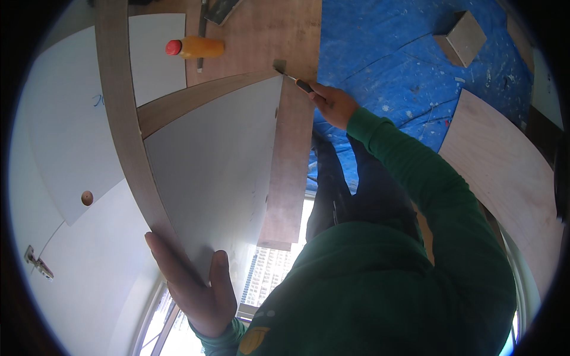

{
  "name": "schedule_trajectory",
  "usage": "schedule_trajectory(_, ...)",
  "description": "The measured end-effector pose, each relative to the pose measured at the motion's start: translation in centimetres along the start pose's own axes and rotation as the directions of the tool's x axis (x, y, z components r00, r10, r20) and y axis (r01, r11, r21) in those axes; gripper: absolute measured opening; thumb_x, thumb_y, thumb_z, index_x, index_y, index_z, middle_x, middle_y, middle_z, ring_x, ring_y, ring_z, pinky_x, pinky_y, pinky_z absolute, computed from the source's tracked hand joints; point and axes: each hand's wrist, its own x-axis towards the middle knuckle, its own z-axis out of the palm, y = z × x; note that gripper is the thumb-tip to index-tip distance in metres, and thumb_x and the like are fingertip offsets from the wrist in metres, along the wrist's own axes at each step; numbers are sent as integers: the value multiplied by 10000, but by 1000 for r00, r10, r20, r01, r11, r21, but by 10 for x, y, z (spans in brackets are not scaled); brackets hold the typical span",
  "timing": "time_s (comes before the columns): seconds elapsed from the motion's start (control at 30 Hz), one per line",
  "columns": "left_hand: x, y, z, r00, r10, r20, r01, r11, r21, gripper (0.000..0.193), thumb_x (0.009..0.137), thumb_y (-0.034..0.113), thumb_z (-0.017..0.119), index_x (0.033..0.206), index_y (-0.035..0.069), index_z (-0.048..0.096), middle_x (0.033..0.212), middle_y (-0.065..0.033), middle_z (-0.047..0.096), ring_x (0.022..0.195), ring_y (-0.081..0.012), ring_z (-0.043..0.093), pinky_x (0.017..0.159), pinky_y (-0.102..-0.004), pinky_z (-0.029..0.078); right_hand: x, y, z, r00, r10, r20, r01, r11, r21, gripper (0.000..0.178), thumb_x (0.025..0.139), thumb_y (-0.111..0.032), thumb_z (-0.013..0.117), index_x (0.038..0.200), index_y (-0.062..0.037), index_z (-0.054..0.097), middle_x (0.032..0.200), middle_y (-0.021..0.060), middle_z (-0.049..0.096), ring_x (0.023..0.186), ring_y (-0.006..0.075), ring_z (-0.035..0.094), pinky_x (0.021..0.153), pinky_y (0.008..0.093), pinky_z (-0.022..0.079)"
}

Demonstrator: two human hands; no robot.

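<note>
My right hand (335, 105) is closed round the black-and-orange handle of a slim hand tool (303, 85). Its thin metal shaft points to the upper left, and the tip meets the corner of a grey-white panel (214, 154) by a small dark square patch (279, 63). Whether this patch belongs to the tool I cannot tell. Along the panel's left and upper edges run a long wood-grained strip (127, 127) and a shorter curved-looking strip (196, 99). My left hand (205, 302) lies across the long strip's near end, fingers stretched on its left, thumb apart on the panel side.
An orange bottle with a red cap (202, 47) lies on the brown board (255, 35), beside a thin metal bar (201, 35). White panels (65, 136) fill the left. A blue sheet (380, 53) covers the floor, with a wooden block (463, 40) and a plywood piece (499, 160) on the right.
</note>
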Motion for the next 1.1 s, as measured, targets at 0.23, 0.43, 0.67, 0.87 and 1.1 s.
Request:
schedule_trajectory(0.23,-5,0,2,997,-68,-36,71,994,80,966,957,295,731,1713,131,152,1726,-228,282,1561,-503,309,1238,-624,300,0,7,6,997,-66,-44,64,997,-51,447,1117,-234,486,1542,-98,500,987,238,708,831,363,695,769,460,534)
schedule_trajectory(0.43,-7,2,2,987,-155,-41,158,986,54,1000,941,350,739,1715,128,145,1728,-240,267,1564,-499,302,1241,-619,294,-6,9,5,996,-71,-48,68,996,-61,469,1111,-197,493,1567,-89,476,795,215,624,700,327,636,675,450,481)
schedule_trajectory(0.67,-8,3,0,986,-166,-24,167,985,50,1015,929,331,739,1716,125,134,1730,-249,254,1566,-504,293,1243,-616,285,-12,12,5,993,-101,-57,97,993,-72,478,1106,-176,503,1567,-56,464,746,204,592,671,340,601,653,459,452)
schedule_trajectory(0.87,-7,3,-1,988,-154,-15,154,986,68,999,932,303,725,1717,123,134,1728,-256,254,1562,-503,302,1234,-615,301,-18,19,7,988,-129,-86,120,987,-109,452,1104,-164,506,1542,-57,489,729,193,573,657,335,584,637,456,440)
schedule_trajectory(1.1,-9,3,-3,988,-155,12,154,986,56,996,933,245,731,1716,110,131,1723,-258,265,1554,-508,315,1229,-598,317,-31,1,-4,1000,-11,7,12,994,-111,417,1103,-186,496,1495,-45,500,898,238,687,854,402,679,751,503,507)
